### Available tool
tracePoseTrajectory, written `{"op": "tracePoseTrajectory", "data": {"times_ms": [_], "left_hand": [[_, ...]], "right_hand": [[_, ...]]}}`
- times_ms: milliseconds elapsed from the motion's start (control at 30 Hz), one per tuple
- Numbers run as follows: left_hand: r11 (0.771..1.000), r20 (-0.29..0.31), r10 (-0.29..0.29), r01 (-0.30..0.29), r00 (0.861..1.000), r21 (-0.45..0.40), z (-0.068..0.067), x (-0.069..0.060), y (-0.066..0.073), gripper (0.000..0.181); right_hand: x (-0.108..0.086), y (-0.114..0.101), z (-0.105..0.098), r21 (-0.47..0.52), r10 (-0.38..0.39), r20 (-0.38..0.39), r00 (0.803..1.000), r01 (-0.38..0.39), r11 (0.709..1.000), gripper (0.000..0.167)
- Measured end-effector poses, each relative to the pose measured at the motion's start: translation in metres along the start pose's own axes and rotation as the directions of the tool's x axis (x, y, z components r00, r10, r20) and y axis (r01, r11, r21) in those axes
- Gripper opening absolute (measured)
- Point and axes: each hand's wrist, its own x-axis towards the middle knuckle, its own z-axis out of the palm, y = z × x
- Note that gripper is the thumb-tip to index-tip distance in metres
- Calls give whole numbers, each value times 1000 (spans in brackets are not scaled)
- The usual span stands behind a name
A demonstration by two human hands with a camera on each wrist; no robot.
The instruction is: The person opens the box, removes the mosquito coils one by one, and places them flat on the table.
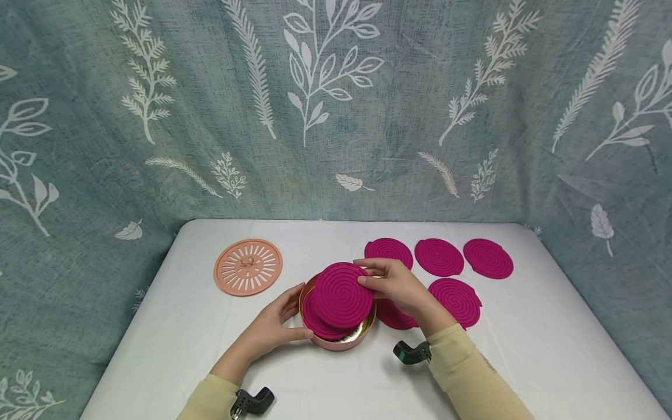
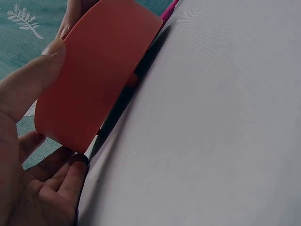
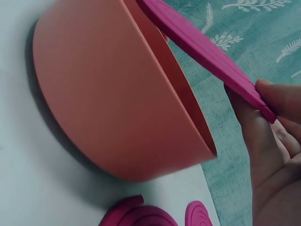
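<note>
A round salmon-coloured container (image 1: pixel 338 346) with a gold inside stands on the white table. My left hand (image 1: pixel 270 328) holds it by its left side, with the thumb (image 2: pixel 40 77) against the outer wall and the fingers around toward the base. Between thumb and fingers, my right hand (image 1: pixel 396 286) pinches the edge of a magenta spiral coaster (image 1: pixel 343 294). That coaster is tilted over the container's opening, as the right wrist view also shows. Beneath it, another magenta coaster (image 1: pixel 317 328) lies inside the container, partly covered.
Several more magenta spiral coasters lie right of the container, among them one at the far right (image 1: pixel 488 258) and one nearer (image 1: pixel 457 302); another (image 1: pixel 394 315) is partly under my right hand. A slotted salmon lid (image 1: pixel 248 267) with a small ring lies back left.
</note>
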Motion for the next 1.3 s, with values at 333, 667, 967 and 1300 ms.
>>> {"op": "tracePoseTrajectory", "data": {"times_ms": [333,667,967,1300], "left_hand": [[1000,-27,-27,27,999,-6,2,0,4,104],[1000,-28,-19,19,999,-13,4,-9,35,102],[1000,-18,-22,22,1000,-9,2,-10,35,104],[999,-31,-39,39,999,-1,4,-10,36,104]], "right_hand": [[-16,6,-20,104,12,-107,994,0,995,50],[-39,19,-47,166,-10,-216,976,47,985,56],[-60,30,-68,209,-10,-286,958,73,975,61],[-87,45,-94,255,-1,-356,934,99,962,63]]}}
